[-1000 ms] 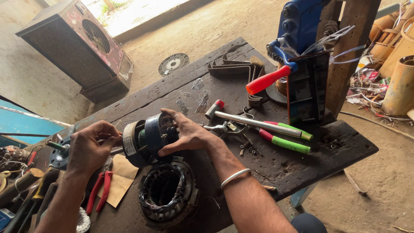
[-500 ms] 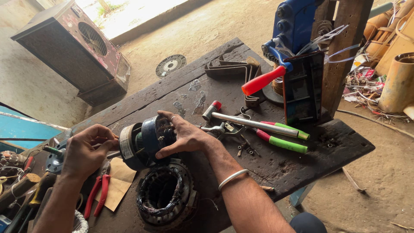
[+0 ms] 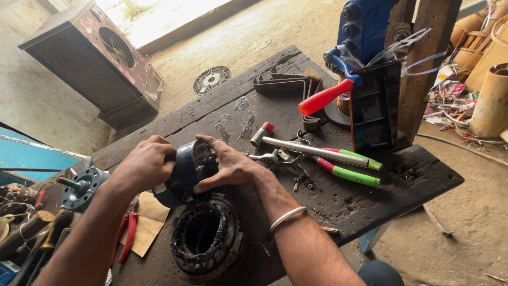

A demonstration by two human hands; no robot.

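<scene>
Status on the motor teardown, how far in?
Done: stator lies bare on the bench, one end cover with shaft set aside at left. In hand: left hand and right hand hold the dark housing. Left: housing not yet set down.

Left hand [image 3: 142, 165] and right hand [image 3: 228, 165] around a dark motor housing [image 3: 186, 170] above a stator [image 3: 203, 238] on a wooden bench [image 3: 370, 201].

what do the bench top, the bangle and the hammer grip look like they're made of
Bench top: weathered dark wood, with grain, cracks and oil stains. Bangle: probably polished metal, silvery and shiny. Hammer grip: likely rubber or plastic, matte green with a red collar.
</scene>
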